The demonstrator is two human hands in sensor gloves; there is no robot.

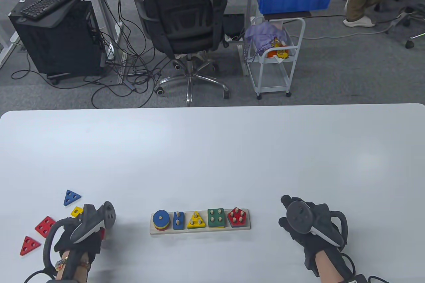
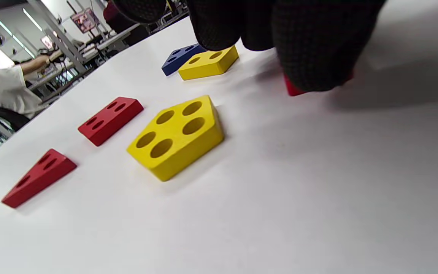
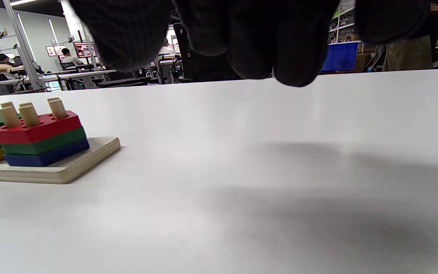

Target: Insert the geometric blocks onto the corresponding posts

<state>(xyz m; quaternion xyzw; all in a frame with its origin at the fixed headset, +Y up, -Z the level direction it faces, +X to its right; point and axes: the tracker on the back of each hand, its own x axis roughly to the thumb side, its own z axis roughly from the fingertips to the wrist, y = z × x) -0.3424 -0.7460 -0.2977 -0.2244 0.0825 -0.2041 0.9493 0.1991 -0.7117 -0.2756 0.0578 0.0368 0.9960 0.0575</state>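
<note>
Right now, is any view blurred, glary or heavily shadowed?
Table view: sharp, even light, soft sheen on the table. Left wrist view: the red block under the left hand is smeared. Right wrist view: right hand dark and close, casting broad soft shadows.

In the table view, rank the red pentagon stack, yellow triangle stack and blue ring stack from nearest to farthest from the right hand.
From the right hand:
1. Red pentagon stack, board's right end.
2. Yellow triangle stack, board's middle.
3. Blue ring stack, board's left end.

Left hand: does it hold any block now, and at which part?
The left hand covers a red block on the table; only an edge shows, so a hold cannot be confirmed. The right hand holds nothing.
</note>
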